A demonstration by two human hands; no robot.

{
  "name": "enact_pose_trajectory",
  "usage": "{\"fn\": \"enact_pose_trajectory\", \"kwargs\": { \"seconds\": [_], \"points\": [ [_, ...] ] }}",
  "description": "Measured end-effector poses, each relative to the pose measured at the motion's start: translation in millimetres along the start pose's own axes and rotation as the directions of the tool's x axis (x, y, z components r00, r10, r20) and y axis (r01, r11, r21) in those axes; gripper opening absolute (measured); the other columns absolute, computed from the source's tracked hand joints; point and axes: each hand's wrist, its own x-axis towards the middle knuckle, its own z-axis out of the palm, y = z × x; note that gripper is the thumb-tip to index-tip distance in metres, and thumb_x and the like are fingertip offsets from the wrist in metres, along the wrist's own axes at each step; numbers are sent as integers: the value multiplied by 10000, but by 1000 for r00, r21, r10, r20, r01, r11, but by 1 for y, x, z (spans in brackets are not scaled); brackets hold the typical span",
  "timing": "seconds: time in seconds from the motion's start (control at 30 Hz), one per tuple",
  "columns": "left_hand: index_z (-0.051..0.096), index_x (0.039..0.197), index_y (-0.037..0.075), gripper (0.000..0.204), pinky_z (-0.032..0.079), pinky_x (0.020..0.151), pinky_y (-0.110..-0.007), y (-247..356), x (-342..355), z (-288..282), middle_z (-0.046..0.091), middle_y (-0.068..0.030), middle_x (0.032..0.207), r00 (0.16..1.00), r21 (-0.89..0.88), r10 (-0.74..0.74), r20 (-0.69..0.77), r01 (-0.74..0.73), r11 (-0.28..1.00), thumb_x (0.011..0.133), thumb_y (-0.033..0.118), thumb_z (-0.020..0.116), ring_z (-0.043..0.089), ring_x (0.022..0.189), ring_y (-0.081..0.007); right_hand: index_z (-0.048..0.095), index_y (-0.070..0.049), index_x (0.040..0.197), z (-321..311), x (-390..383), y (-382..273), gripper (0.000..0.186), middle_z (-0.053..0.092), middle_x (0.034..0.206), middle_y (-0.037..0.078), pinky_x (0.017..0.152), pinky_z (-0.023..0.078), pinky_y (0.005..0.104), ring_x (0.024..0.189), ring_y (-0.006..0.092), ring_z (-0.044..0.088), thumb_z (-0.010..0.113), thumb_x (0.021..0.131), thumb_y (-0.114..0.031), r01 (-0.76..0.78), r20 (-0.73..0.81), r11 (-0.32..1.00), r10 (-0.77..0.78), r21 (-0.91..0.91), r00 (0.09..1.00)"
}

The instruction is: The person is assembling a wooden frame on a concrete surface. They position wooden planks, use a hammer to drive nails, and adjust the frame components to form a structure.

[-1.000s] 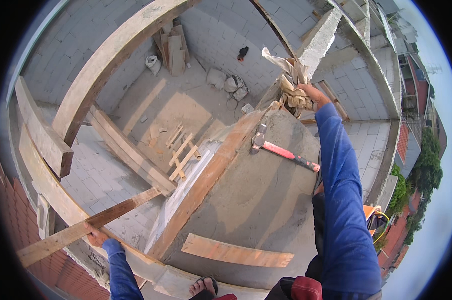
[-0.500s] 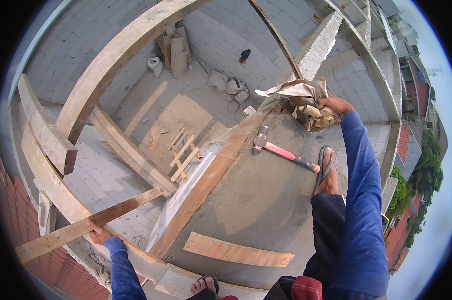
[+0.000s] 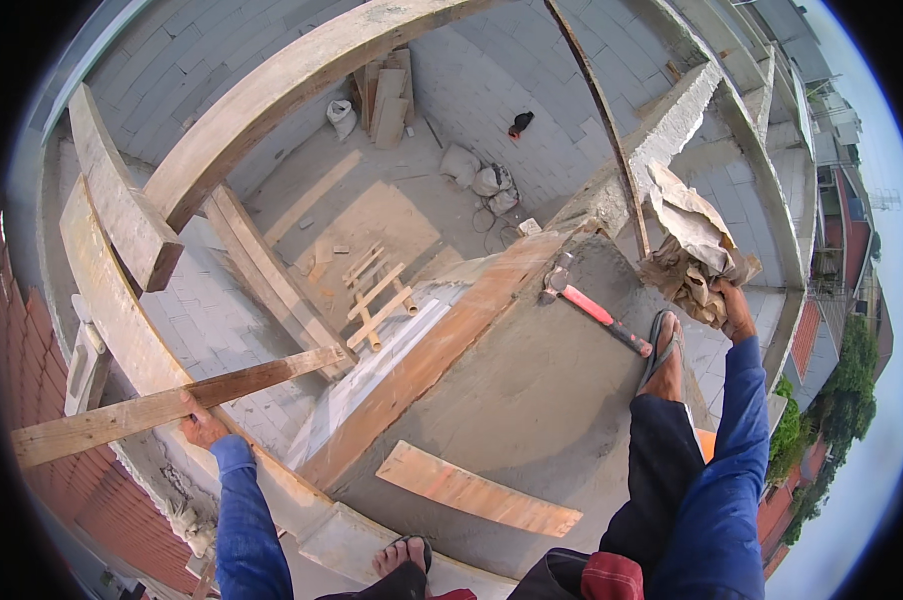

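Note:
My right hand (image 3: 735, 310) is closed on a crumpled brown paper sack (image 3: 694, 232), which bunches up and hangs at the far right of the concrete slab. My left hand (image 3: 204, 424) grips a long wooden plank (image 3: 252, 380) from below, beside a curved-looking form board. The palm side of that hand is hidden. On the grey slab (image 3: 492, 385) lies a hammer (image 3: 594, 303) with a red and black handle, its metal head toward the far side. A short loose board (image 3: 477, 488) rests on the slab nearer me.
An upright board (image 3: 422, 390) edges the slab on the left, with a drop to a lower floor (image 3: 372, 225) beyond it. Timber beams (image 3: 282, 95) cross overhead of that room. My sandalled feet (image 3: 664, 355) stand at the slab's margins. Red roof tiles (image 3: 57, 400) lie outside at left.
My right hand has swung the paper sack rightward and nearer, away from the concrete beam's end. My left hand stays on the plank. The view has shifted slightly.

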Motion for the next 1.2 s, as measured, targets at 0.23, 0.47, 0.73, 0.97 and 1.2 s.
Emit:
{"fn": "enact_pose_trajectory", "kwargs": {
  "seconds": [0.23, 0.47, 0.73, 0.97, 1.2],
  "points": [
    [738, 1110, -80, 784, 526, 935, -387, 12, -8, -6, 728, -238, 987, 1000, -6, 6, 26, -6, 1000, 952, 676, 601, 657, 958, -301, 620, -42, 1181, 10, -46, -64, 330, 699, 1047, 72, 821, 580, 348, 921, 207, 703, 601, 923, -247, 42, 74, 966, -63, 255, 995],
    [711, 1080, -106, 835, 41, 1289, -482, 50, -20, -10, 747, -206, 925, 993, -6, 85, 76, -85, 996, 957, 705, 550, 656, 1028, -345, 609, 25, 1219, 229, -121, -81, 406, 714, 1100, 129, 810, 603, 349, 911, 218, 729, 617, 950, -280, -150, 394, 980, 87, 131, 915],
    [730, 974, -46, 731, 19, 1291, -541, 29, -12, -5, 722, -181, 862, 982, -15, 185, 38, -184, 983, 986, 659, 536, 671, 959, -359, 570, 27, 1305, 389, -134, -26, 530, 677, 1226, 179, 857, 607, 345, 1011, 237, 722, 684, 932, -331, -135, 574, 991, 121, -18, 810],
    [729, 1062, -4, 726, -36, 1292, -516, 26, -12, -9, 728, -167, 994, 986, -34, 158, 54, -156, 987, 972, 688, 530, 650, 1069, -331, 428, 28, 1509, 400, -170, -38, 827, 482, 1462, 267, 976, 531, 442, 1300, 346, 560, 702, 923, -486, 443, 379, 812, -301, -379, 875],
    [712, 1190, -16, 799, -16, 1298, -497, 25, -10, -7, 684, -224, 1235, 980, 75, 50, 194, -65, 995, 981, 716, 470, 569, 1297, -335, 581, -30, 1377, 293, -245, 51, 581, 504, 1433, 269, 1083, 448, 507, 1345, 419, 505, 687, 957, -418, 667, 704, 480, -134, -570, 697]
  ]
}}
